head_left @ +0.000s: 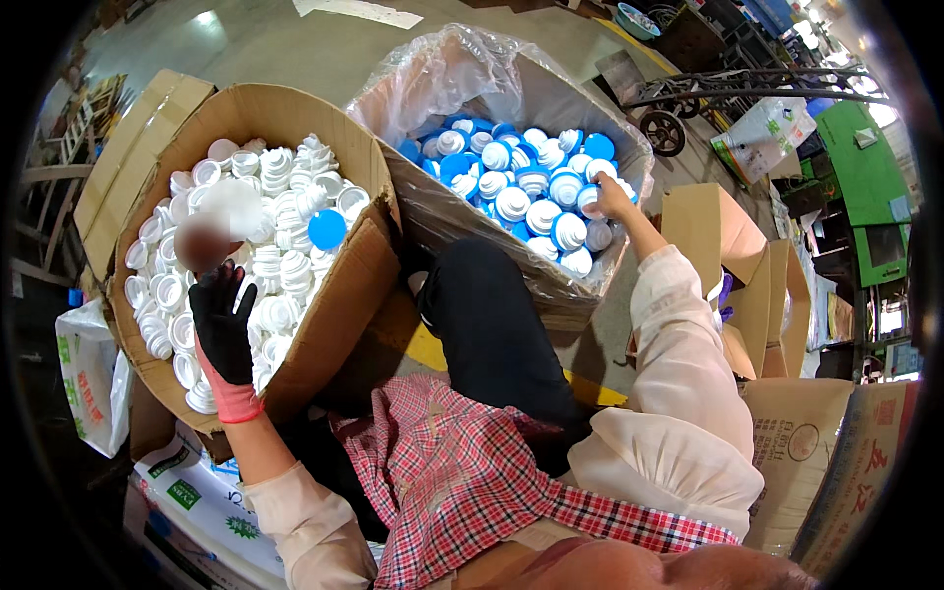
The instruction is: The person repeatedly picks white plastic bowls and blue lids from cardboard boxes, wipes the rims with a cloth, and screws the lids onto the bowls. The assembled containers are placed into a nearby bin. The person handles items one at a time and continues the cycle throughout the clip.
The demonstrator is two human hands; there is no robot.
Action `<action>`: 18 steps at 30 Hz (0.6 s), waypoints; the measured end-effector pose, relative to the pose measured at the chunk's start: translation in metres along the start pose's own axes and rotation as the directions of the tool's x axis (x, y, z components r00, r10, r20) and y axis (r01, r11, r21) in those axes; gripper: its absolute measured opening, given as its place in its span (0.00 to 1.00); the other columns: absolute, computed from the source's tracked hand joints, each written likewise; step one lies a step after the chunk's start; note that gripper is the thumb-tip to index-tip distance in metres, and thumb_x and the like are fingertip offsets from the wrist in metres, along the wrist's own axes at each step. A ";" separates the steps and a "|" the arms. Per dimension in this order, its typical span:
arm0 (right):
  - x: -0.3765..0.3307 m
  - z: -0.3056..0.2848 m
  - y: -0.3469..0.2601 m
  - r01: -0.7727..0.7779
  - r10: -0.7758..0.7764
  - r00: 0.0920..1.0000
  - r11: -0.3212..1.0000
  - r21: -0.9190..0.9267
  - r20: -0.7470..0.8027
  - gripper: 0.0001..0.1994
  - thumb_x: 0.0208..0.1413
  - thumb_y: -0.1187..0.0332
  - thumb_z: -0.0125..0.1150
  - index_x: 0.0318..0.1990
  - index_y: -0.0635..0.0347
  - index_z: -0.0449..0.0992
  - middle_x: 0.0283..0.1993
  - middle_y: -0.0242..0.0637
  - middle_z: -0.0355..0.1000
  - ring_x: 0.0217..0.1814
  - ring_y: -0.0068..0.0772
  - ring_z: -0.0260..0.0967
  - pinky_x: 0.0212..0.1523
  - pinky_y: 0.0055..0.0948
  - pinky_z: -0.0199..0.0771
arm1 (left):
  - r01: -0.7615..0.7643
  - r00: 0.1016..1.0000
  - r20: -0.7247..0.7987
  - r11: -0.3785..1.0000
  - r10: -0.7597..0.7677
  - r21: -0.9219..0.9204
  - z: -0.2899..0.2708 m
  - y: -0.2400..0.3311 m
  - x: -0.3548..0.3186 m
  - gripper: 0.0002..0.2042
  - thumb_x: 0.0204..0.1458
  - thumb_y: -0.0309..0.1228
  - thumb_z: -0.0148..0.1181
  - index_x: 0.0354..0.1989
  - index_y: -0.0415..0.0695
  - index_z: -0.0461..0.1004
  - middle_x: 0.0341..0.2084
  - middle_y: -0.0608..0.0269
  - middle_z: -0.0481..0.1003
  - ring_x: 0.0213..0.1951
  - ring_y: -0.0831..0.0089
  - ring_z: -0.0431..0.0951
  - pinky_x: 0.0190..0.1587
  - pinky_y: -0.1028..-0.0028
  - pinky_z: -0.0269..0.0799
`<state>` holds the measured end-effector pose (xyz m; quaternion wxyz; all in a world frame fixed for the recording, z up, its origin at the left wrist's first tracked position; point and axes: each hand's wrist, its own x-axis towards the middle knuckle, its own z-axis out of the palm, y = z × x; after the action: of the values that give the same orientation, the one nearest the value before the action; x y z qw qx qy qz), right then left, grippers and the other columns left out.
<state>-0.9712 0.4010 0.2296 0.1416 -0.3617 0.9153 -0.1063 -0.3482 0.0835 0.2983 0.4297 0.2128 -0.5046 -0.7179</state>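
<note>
My left hand (222, 320), in a black glove with a pink cuff, is over a cardboard box (339, 315) heaped with white plastic caps (295, 270). Its fingers point away from me. A blurred brown and white patch covers the fingertips, so whether they hold anything is hidden. One blue round cap (326, 229) lies on the white heap. On the right, my bare right hand (616, 200) reaches into a plastic-lined box (442, 211) of blue-and-white caps (532, 180). Its fingers are drawn together on a cap (590, 204) near the right side of the heap.
My knee (492, 315) is between me and the lined box. Open cardboard cartons (723, 231) stand at the right. Behind them is a wheeled metal frame (662, 133) near a green machine (865, 187). White printed sacks (206, 501) lie at the lower left.
</note>
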 end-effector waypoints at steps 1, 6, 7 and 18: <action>0.008 0.008 0.005 -0.046 0.046 0.999 0.998 0.038 -0.013 0.37 0.30 0.62 0.80 0.52 0.61 0.68 0.50 0.53 0.72 0.53 0.51 0.70 0.51 0.39 0.69 | -0.019 1.000 0.017 1.000 0.019 0.004 -0.004 -0.001 0.001 0.24 0.66 0.42 0.36 0.64 0.41 0.57 0.63 0.52 0.62 0.63 0.53 0.62 0.64 0.51 0.58; 0.043 0.049 -0.004 0.065 -0.063 0.997 0.997 0.043 -0.050 0.35 0.37 0.60 0.76 0.53 0.62 0.68 0.53 0.52 0.70 0.58 0.49 0.66 0.56 0.40 0.66 | -0.001 0.997 -0.076 0.999 -0.003 -0.049 -0.019 0.004 -0.004 0.22 0.65 0.40 0.37 0.63 0.42 0.59 0.62 0.52 0.62 0.62 0.51 0.63 0.63 0.50 0.61; 0.049 0.052 0.008 0.048 -0.051 0.999 0.986 -0.162 -0.015 0.34 0.38 0.59 0.75 0.54 0.62 0.68 0.53 0.52 0.70 0.59 0.49 0.65 0.56 0.42 0.66 | 0.009 0.997 -0.072 0.997 -0.014 -0.076 -0.023 0.003 -0.004 0.21 0.65 0.39 0.38 0.63 0.43 0.59 0.62 0.52 0.62 0.62 0.49 0.63 0.62 0.50 0.62; 0.015 0.034 -0.404 0.883 -0.880 0.466 0.469 -0.004 -0.091 0.20 0.48 0.67 0.65 0.50 0.59 0.73 0.51 0.48 0.70 0.54 0.54 0.66 0.52 0.42 0.68 | -0.097 0.922 -0.382 0.993 0.062 -0.073 -0.019 0.033 -0.009 0.18 0.64 0.38 0.45 0.56 0.41 0.66 0.53 0.53 0.70 0.55 0.57 0.72 0.57 0.59 0.70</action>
<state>-0.7147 0.0989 0.3150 0.0378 -0.7737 0.6005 -0.1985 -0.3155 0.0768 0.3198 0.5571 0.3074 -0.3872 -0.6673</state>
